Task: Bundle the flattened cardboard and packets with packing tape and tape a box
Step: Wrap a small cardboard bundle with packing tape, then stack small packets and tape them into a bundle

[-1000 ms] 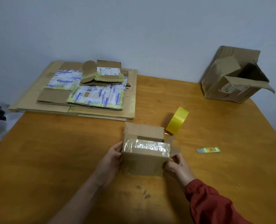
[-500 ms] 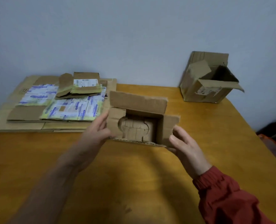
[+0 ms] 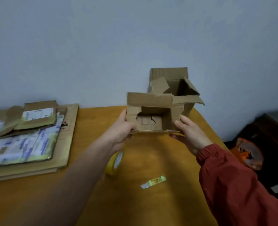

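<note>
I hold a small brown cardboard box (image 3: 151,101) in the air above the table, its open side facing me and its flaps spread. My left hand (image 3: 121,129) grips its left side and my right hand (image 3: 189,132) grips its right side. A roll of yellow packing tape (image 3: 114,162) lies on the table under my left wrist, partly hidden by it. The stack of flattened cardboard and packets (image 3: 29,141) lies on the table's left.
A larger open cardboard box (image 3: 182,88) stands at the table's far edge by the wall, right behind the held box. A small yellow-green cutter (image 3: 153,181) lies on the wooden table (image 3: 86,201). Dark furniture and an orange bag (image 3: 247,154) sit off the right edge.
Both hands lifted the small box off the table, tipped its opening toward me and carried it further away, toward the larger box. The view swung right.
</note>
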